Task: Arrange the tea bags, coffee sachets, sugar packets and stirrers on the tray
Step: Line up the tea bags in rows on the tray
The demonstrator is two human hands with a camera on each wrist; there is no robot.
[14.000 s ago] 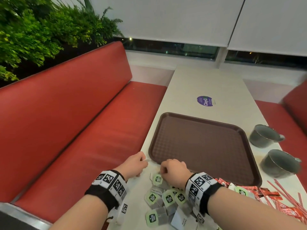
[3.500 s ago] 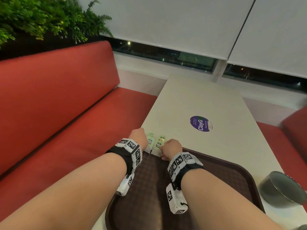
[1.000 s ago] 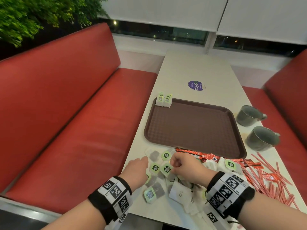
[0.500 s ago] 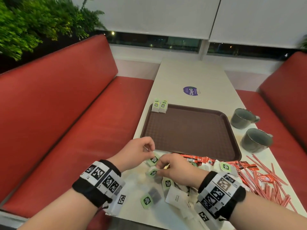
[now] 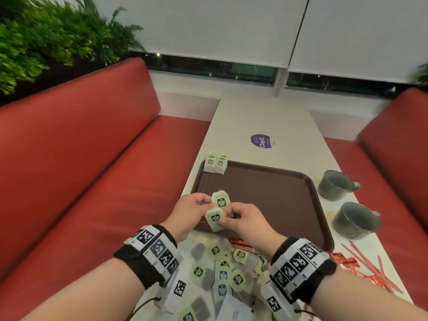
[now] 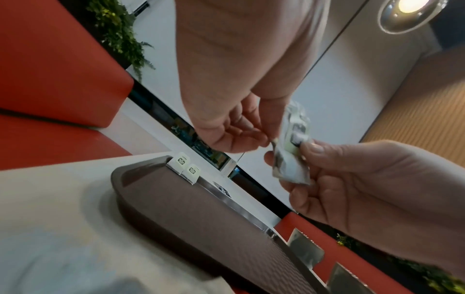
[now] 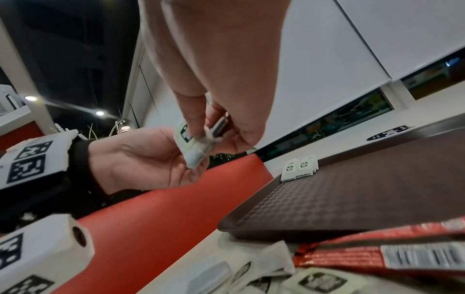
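left hand pinching upper tea bag | right hand pinching lower tea bag | square both, then stand them beside placed pair beyond the fingers on tray

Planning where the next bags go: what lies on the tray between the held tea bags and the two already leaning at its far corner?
Bare tray floor, seen in the head view.

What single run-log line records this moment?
left hand: pinches green-labelled paper tea bag | right hand: pinches second tea bag | brown plastic tray: two tea bags at far-left corner
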